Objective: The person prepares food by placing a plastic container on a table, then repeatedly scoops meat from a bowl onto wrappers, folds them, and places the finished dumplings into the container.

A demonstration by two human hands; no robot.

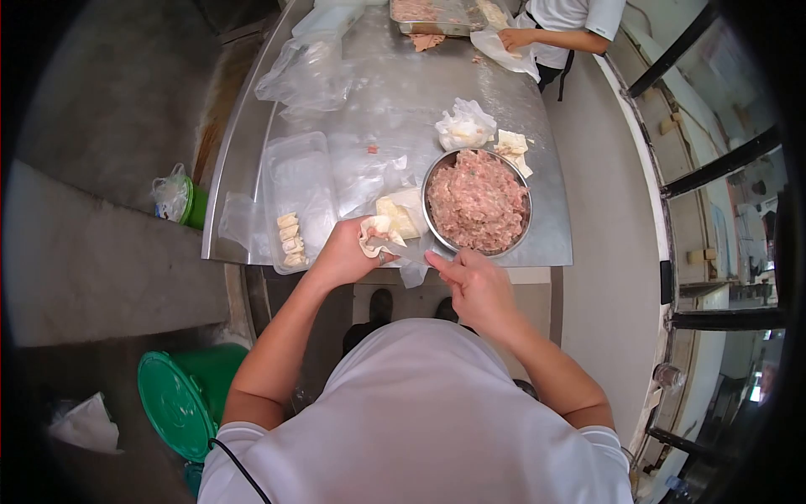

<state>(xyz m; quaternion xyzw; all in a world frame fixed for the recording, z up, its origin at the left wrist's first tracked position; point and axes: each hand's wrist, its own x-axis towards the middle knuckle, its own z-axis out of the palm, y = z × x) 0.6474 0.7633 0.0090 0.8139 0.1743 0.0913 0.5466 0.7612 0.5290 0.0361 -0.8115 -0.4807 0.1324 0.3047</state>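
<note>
My left hand (342, 254) is closed around a thin dough wrapper (374, 228), whose edges stand up from the fingers. In my right hand (480, 290) is a thin flat spatula (410, 250), its blade reaching left to the wrapper. A steel bowl (430, 220) heaped with pinkish minced meat (478, 200) stands just beyond my right hand. Close past my left hand lies a stack of square wrappers (406, 210). To the left, a clear plastic tray (300, 164) has a short row of filled wontons (290, 239) at its near end.
The steel table (395, 92) ends just before my body. A crumpled plastic bag (465, 126) and wrapper pieces (513, 149) lie behind the bowl. Another person's hand (515, 38) is near a meat tray (437, 18) at the back. A green bucket (176, 403) stands lower left.
</note>
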